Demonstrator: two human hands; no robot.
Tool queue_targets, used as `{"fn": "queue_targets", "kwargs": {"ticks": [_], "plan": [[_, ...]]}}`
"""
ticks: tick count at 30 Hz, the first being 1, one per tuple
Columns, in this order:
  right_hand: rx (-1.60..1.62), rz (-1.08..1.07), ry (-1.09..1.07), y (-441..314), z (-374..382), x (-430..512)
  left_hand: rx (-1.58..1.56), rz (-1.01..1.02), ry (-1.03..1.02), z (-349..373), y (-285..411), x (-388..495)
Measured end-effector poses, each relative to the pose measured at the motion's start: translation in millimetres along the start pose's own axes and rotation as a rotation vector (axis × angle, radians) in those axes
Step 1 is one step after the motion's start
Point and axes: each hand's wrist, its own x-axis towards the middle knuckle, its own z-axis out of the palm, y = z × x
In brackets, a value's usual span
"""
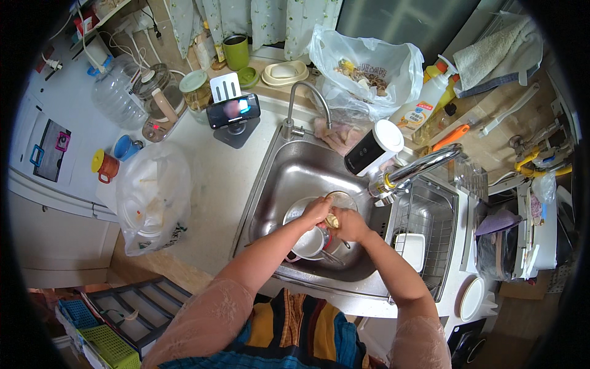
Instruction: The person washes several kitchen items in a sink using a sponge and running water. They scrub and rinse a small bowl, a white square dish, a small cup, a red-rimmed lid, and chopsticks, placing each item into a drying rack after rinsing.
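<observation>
My left hand (317, 211) and my right hand (349, 224) meet over the stainless steel sink (299, 161). Between them is a small yellowish item (332, 220), perhaps a sponge, with the fingers of both hands round it. A clear glass bowl or lid (342, 200) with a thin rim is at my fingertips; which hand grips it is not clear. Under my hands, white bowls (308, 243) and some utensils (333, 257) lie in the basin. The chrome faucet (415, 166) reaches over the basin from the right.
A wire rack (431, 230) holding a white dish (410, 251) fills the side basin. Behind the sink stand a plastic bag of scraps (368, 69) and a pump bottle (424, 106). To the left are a phone on a stand (233, 111) and another plastic bag (154, 198).
</observation>
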Motion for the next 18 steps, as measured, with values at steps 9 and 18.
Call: {"fn": "queue_targets", "kwargs": {"ticks": [9, 18], "plan": [[1.542, 0.421, 0.082, 11.3, 2.4, 2.0, -0.549, -0.112, -0.301, -8.6, -25.4, 6.9], [1.455, 0.728, 0.715, 48.5, 59.8, -1.3, -0.849, 0.044, 0.118, 2.0, -28.6, 7.2]]}}
